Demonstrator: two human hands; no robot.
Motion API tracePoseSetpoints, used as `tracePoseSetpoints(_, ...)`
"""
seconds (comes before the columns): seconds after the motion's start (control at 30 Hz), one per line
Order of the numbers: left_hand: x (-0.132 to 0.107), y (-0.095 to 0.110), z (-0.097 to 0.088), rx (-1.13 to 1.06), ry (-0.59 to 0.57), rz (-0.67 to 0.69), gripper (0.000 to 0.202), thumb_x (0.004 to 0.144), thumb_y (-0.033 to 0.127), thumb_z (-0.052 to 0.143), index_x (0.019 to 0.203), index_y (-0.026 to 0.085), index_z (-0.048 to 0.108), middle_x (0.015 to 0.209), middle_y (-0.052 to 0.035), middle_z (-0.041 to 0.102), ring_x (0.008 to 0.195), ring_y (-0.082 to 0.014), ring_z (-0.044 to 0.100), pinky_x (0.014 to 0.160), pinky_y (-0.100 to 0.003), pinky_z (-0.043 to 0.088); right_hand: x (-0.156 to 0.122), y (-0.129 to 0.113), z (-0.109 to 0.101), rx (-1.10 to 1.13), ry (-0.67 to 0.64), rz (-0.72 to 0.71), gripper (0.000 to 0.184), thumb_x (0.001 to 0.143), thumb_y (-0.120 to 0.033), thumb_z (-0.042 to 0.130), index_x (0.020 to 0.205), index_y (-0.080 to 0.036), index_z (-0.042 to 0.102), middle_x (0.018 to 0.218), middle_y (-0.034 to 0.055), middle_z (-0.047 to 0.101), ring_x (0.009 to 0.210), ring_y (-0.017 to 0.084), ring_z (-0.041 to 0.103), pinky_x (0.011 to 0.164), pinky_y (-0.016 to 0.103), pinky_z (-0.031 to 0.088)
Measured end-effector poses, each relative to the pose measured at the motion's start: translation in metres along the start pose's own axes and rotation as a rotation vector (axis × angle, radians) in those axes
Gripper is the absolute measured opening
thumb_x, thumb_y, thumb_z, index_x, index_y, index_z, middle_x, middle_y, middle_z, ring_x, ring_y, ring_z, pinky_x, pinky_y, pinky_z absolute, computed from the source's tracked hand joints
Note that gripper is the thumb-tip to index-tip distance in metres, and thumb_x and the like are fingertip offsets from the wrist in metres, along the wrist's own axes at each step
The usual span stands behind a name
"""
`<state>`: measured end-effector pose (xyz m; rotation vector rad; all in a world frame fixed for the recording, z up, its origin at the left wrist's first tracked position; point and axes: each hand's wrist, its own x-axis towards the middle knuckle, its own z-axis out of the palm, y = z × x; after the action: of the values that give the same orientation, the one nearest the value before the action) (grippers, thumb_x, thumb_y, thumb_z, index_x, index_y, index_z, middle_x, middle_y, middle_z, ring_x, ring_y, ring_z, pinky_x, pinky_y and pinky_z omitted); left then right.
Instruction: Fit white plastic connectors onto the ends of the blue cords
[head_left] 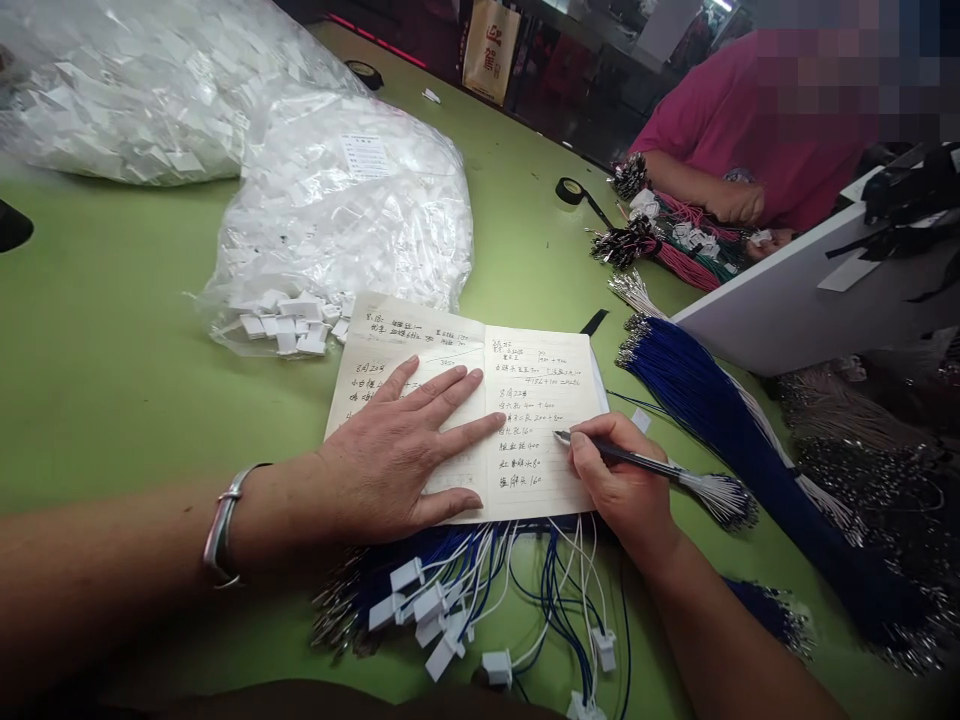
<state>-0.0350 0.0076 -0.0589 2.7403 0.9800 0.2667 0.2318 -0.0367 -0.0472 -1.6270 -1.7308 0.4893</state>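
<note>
An open notebook (536,500) with handwritten lines lies on top of blue and white wires (555,580) that end in white plastic connectors (431,605). My left hand (409,445) rests flat across its left page, fingers spread, thumb near the lower edge. A black pen (637,457) is pinched in my right hand (626,490) at the right page. Its tip is over the paper, beside the handwritten rows; whether it touches the paper I cannot tell.
Clear bags of white connectors (337,230) fill the back left of the green table (112,400). Black tape (571,190) sits farther back. On the right lie a long blue wire bundle (720,420) and a pale divider (795,260). Across the table, a person in pink (750,130) handles wires.
</note>
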Motion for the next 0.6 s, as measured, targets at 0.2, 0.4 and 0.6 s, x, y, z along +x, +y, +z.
tracePoseSetpoints(0.2, -0.0002, -0.0008, 0.0004, -0.006, -0.01, -0.003, 0.072, 0.089, 0.069, 0.044, 0.152, 0.037, 0.033, 0.164, -0.0067, 0.022, 0.148, -0.0358, 0.027, 0.121, -0.059, 0.008, 0.0029, -0.0048, 0.0, -0.064, 0.01, -0.009, 0.013, 0.085, -0.028, 0.061, 0.073, -0.023, 0.059, 0.057, -0.0049, 0.059, 0.05, 0.011, 0.051, 0.053, 0.025, 0.044)
tracePoseSetpoints(0.4, -0.0004, -0.0014, 0.0012, -0.006, -0.007, -0.004, 0.072, 0.089, 0.07, 0.043, 0.152, 0.038, 0.033, 0.164, -0.0056, 0.023, 0.149, -0.0344, 0.026, 0.121, -0.058, 0.008, 0.0006, -0.0007, 0.0011, -0.023, 0.047, 0.009, 0.013, 0.087, -0.029, 0.06, 0.076, -0.022, 0.059, 0.06, -0.0037, 0.062, 0.052, 0.013, 0.056, 0.056, 0.027, 0.046)
tracePoseSetpoints(0.6, 0.0004, -0.0011, -0.0001, -0.003, -0.016, -0.006, 0.072, 0.089, 0.071, 0.042, 0.152, 0.038, 0.033, 0.164, -0.0065, 0.022, 0.149, -0.0345, 0.025, 0.121, -0.059, 0.009, 0.0027, -0.0041, 0.0014, -0.021, 0.019, 0.008, 0.013, 0.087, -0.029, 0.06, 0.076, -0.022, 0.06, 0.06, -0.004, 0.062, 0.052, 0.012, 0.055, 0.056, 0.025, 0.046)
